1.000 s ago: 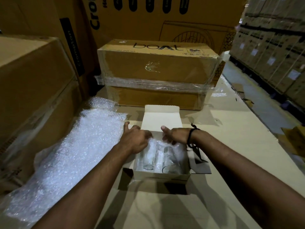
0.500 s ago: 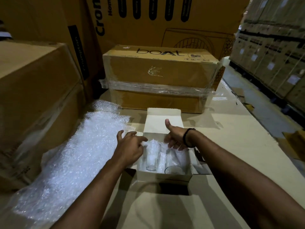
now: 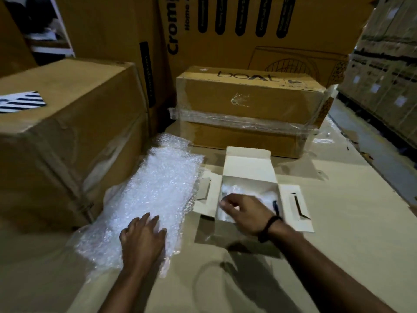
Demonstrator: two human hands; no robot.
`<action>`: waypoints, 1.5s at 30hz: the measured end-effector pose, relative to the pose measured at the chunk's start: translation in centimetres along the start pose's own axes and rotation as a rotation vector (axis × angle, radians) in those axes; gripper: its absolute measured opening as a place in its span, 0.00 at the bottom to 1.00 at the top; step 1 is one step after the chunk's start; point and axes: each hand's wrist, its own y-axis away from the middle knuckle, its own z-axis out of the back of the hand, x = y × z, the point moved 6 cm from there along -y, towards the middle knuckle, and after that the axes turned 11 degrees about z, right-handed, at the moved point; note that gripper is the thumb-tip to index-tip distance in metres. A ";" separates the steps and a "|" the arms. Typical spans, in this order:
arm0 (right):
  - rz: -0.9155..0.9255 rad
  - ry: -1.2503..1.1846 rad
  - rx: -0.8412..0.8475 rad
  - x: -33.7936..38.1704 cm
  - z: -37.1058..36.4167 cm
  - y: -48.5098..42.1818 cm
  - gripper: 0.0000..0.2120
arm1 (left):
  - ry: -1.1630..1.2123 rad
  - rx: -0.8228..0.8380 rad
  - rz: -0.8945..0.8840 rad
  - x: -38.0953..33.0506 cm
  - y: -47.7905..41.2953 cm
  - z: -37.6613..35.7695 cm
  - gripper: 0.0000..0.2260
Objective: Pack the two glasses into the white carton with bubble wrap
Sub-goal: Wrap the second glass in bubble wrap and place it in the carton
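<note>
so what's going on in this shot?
A person is packing a small white carton, which sits open, flaps out, on a cardboard surface. Their right hand reaches into it, onto the inner bubble wrap stuffed inside. The glasses can't be made out under the wrap and the hand. Their left hand rests flat on a loose bubble wrap sheet lying left of the carton. The carton is not yet closed.

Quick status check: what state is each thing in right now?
white carton: open, lid flap up, side flaps spread.
bubble wrap sheet: spread flat left of the carton.
wrap in carton: covering the contents; glasses not visible.
left hand: flat on the sheet.
right hand: over the carton, grip unclear.
boat box: closed, film-wrapped.
</note>
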 end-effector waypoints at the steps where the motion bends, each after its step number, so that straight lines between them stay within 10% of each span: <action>1: 0.068 0.066 -0.045 1.3 -1.5 0.4 0.21 | -0.046 0.021 -0.007 0.6 0.0 -0.3 0.20; 6: 0.375 0.213 -0.308 5.2 -9.8 1.7 0.17 | 0.059 -0.007 -0.044 0.4 -1.0 1.9 0.08; 11: 0.235 0.398 -0.146 3.4 -15.3 1.4 0.22 | -0.032 0.109 -0.108 -1.5 -0.7 1.7 0.19; 18: 0.148 0.354 -0.160 2.5 -16.3 1.7 0.24 | 0.305 -0.028 -0.046 -0.6 -1.1 3.4 0.05; 30: -0.386 -0.911 -0.440 3.8 -12.7 -1.1 0.17 | 0.546 -0.002 -0.307 0.4 7.8 4.4 0.11; 37: -0.229 -0.747 -0.058 7.8 -10.0 -2.5 0.21 | 0.587 -0.004 -0.436 1.5 8.9 5.9 0.11; 40: -0.037 -0.504 0.074 9.1 -6.7 -0.2 0.24 | 0.732 -0.063 -0.158 3.6 7.9 6.4 0.14; 45: -0.020 -0.508 0.259 8.5 -2.6 3.4 0.22 | 1.285 0.489 0.575 2.9 7.9 3.2 0.30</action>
